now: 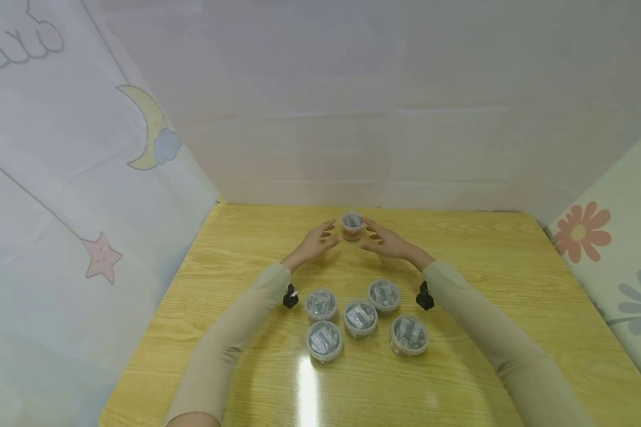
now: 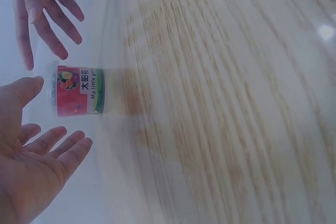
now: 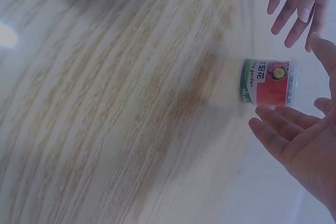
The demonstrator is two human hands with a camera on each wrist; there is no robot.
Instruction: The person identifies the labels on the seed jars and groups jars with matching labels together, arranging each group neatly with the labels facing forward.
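Observation:
A small round tub [image 1: 352, 227] with a clear lid stands upright near the back edge of the table. Its red and green label, printed "My little garden", shows in the left wrist view on the tub [image 2: 79, 90] and in the right wrist view on the same tub [image 3: 268, 83]. My left hand [image 1: 314, 242] is just left of it, fingers spread and relaxed. On the other side, my right hand [image 1: 387, 241] has its fingers extended, with the fingertips close to the tub's side. Neither hand grips anything.
Nearer to me, between my forearms, several similar lidded tubs stand on the wooden table [image 1: 235, 249]: one at left [image 1: 321, 305], one in front [image 1: 324, 341], one in the middle [image 1: 360, 318], others at right [image 1: 409, 335]. A pale sheet wall [image 1: 352, 148] rises behind the table.

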